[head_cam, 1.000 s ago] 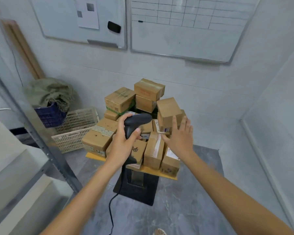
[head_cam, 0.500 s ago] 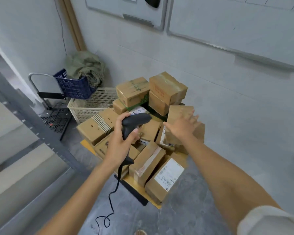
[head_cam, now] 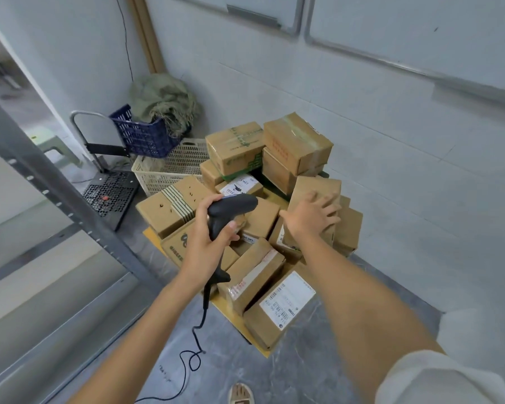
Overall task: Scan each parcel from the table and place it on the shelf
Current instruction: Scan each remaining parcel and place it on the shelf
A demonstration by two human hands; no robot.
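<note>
Several brown cardboard parcels are heaped on a small yellow-topped table (head_cam: 150,235). My left hand (head_cam: 206,239) grips a black corded barcode scanner (head_cam: 231,208) above the middle of the heap. My right hand (head_cam: 311,217) lies with spread fingers on a tilted plain parcel (head_cam: 317,189) at the heap's right side. A parcel with a white label (head_cam: 280,309) lies at the near corner. The grey metal shelf (head_cam: 56,205) stands at the left.
A white lattice crate (head_cam: 172,167) and a blue basket (head_cam: 142,135) with a green sack sit behind the table, beside a folded hand trolley (head_cam: 108,188). The scanner's cable (head_cam: 193,357) trails over the grey floor. The tiled wall runs close behind the table.
The view has tilted down and moved closer to the table. My right hand has reached forward from the air onto the tilted parcel. My left hand still holds the scanner.
</note>
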